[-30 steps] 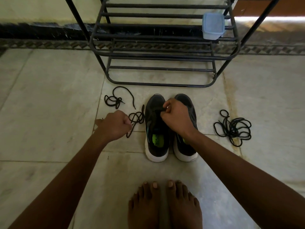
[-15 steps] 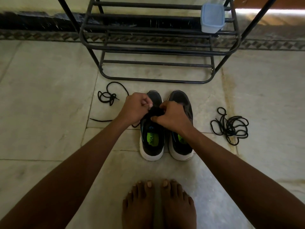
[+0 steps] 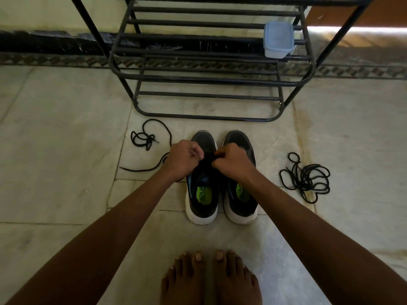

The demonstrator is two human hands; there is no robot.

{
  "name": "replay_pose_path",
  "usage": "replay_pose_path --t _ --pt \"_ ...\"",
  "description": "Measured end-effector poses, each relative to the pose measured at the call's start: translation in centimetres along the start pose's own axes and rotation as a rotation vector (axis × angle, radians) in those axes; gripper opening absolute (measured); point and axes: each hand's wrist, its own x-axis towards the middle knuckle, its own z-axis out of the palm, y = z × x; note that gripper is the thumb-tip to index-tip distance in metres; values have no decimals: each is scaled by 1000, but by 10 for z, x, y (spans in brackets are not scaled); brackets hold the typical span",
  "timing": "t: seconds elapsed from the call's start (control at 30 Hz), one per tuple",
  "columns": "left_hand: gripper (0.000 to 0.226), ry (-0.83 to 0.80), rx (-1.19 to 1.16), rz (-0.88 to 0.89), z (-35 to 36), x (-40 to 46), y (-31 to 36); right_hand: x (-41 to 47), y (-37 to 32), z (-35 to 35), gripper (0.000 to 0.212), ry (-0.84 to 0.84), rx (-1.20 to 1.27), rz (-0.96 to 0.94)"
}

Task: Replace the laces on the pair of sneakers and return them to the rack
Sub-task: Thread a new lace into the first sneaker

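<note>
Black lace (image 3: 145,168) pinched by both hands, L (image 3: 184,158) & R (image 3: 233,160), at left shoe's (image 3: 201,179) toe eyelets: we're barely started, right shoe (image 3: 241,194) + rack (image 3: 207,80) left.

Blue lidded container (image 3: 279,39) on shelf, rt side; marble floor (image 3: 55,133).

Floor (image 3: 55,133) — sneakers (image 3: 202,194), laces (image 3: 306,177), rack (image 3: 211,80).

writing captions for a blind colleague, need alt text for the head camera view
Seen from above, a person's left hand and right hand pinch a black lace over the left sneaker of a dark pair on a pale floor. Loose black laces lie either side, and a metal rack holding a small plastic box stands behind.
</note>
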Motion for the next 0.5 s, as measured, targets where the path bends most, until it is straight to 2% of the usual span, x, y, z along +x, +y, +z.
replay_pose_path --t 0.17,0.5 --pt "16 25 0 8 0 0 -1 2 -1 -3 17 -36 87 70" --pt "8 65 48 44 6 -1 -2 -1 -2 -6 23 -67 156 113"
